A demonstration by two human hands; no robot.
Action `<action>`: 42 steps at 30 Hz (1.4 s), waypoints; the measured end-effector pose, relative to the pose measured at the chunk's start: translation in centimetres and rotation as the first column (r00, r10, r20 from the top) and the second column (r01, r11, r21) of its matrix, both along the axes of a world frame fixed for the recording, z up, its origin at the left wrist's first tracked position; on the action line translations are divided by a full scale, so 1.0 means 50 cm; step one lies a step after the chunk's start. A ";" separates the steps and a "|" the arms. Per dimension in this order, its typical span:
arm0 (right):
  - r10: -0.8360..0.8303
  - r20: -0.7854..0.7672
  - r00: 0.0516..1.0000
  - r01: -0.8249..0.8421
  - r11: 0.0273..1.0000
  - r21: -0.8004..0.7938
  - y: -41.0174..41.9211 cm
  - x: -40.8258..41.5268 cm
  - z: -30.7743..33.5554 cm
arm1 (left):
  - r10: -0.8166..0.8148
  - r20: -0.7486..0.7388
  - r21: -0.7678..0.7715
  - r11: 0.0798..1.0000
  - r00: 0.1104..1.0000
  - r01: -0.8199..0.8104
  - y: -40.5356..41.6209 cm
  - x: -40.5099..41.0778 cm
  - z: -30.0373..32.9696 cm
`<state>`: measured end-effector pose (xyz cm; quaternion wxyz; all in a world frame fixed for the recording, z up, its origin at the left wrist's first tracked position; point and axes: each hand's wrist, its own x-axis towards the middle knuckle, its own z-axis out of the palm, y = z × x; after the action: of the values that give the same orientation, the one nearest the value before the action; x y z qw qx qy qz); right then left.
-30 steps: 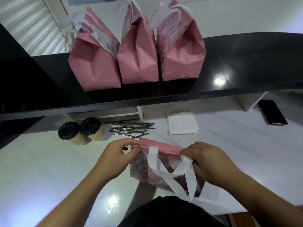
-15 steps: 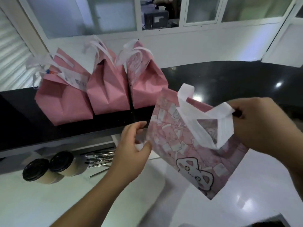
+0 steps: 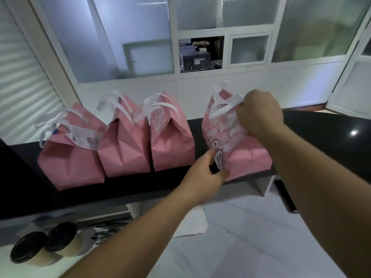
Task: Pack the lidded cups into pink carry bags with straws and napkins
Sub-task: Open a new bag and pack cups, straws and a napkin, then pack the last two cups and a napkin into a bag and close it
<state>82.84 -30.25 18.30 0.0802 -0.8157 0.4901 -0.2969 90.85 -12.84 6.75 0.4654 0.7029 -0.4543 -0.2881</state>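
Observation:
A packed pink carry bag with a cartoon print stands on the black upper counter, to the right of three other packed pink bags. My right hand grips its white handles at the top. My left hand holds the bag's lower left corner. On the white lower counter at bottom left stand two cups with black lids. Wrapped straws lie beside them, and white napkins lie partly behind my left forearm.
A dark phone lies on the white lower counter at the right, under the black shelf. Behind the black counter runs a white wall with frosted windows and a small open hatch.
The printed bag went from the white lower counter up onto the black counter, to the right of the three bags. Both hands travelled with it and keep their hold.

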 end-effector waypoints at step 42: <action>0.078 -0.128 0.989 -0.049 0.976 0.213 0.335 -0.208 -0.258 | -0.090 0.468 0.207 0.978 0.879 -0.011 0.172 -0.057 -0.053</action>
<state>72.42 -13.49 5.41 0.1415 -0.8363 0.4965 -0.1848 87.99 -4.25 4.11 0.2595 0.7864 -0.5368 -0.1617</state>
